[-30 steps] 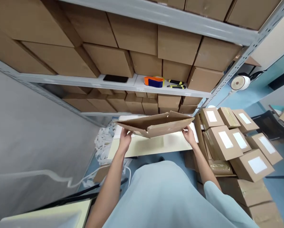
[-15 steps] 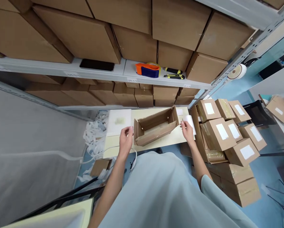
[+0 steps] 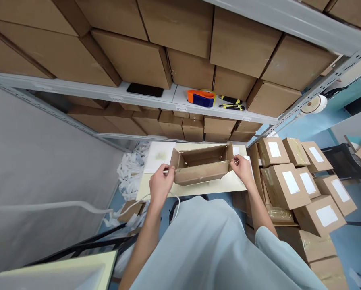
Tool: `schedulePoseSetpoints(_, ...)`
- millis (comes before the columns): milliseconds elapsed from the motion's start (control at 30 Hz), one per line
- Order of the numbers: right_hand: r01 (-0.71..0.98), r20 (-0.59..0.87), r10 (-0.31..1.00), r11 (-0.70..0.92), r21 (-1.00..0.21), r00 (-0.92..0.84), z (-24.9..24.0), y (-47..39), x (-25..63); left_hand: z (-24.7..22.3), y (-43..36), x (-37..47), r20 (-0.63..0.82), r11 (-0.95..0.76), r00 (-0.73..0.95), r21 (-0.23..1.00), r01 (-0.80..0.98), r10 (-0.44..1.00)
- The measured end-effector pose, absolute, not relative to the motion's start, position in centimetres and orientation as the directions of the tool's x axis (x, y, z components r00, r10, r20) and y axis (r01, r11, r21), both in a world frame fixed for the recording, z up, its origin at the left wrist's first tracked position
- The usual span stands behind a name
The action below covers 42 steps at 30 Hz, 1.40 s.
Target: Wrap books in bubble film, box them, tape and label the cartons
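Note:
An open-topped brown cardboard box, long and narrow, sits over the pale yellow table in front of me. At its left end, my left hand is closed, thumb and fingers pinching near the front corner. My right hand pinches the box's right end in the same way. Something thin and pale shows at the fingertips of both hands; I cannot tell whether it is a cardboard edge or a separate strip. Inside, the visible part of the box shows bare cardboard walls.
A shelf packed with cartons spans the back, bearing a black phone, an orange-and-blue tape dispenser and yellow-black utility knives. Labelled cartons are piled at right. White scraps lie left; a white cable crosses there.
Both hands have come in to the box ends and now pinch them. The box has turned to lie straighter across my view, its front wall facing me more. The camera view has shifted.

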State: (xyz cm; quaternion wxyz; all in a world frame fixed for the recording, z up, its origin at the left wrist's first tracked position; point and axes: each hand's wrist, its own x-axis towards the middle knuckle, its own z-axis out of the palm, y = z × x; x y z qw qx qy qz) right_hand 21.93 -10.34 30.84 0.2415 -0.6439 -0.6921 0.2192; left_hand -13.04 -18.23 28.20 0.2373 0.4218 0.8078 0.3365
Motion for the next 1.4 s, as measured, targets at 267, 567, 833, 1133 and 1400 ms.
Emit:
schedulePoseSetpoints(267, 0.777, -0.070, 0.991, 0.042, -0.628, -0.111, 29.9, -11.6, 22.3, 26.3, -17.6, -11.3, -0.108, 0.415, -0.562, 0.789, 0.454, 0.820)
schedulePoseSetpoints(567, 0.837, 0.062, 0.981, 0.188, -0.515, -0.182, 29.8, -4.4, 19.8, 25.4, -22.1, -12.5, -0.183, 0.420, -0.481, 0.789, 0.448, 0.857)
schedulePoseSetpoints(833, 0.812, 0.066, 0.971, 0.228, -0.537, -0.229, 28.4, -0.2, 19.1, 27.2, -24.8, -11.6, -0.158, 0.320, -0.345, 0.815, 0.484, 0.925)
schedulePoseSetpoints(1133, 0.718, -0.100, 0.955, 0.139, -0.682, -0.280, 28.4, -2.0, 18.9, 26.8, -24.0, -10.4, -0.252, 0.297, -0.170, 0.894, 0.336, 0.953)
schedulePoseSetpoints(1400, 0.649, -0.010, 0.939, 0.229, -0.726, -0.343, 25.0, -6.6, 22.0, 23.6, -18.6, -10.2, 0.038, 0.171, -0.307, 0.764, 0.623, 0.951)
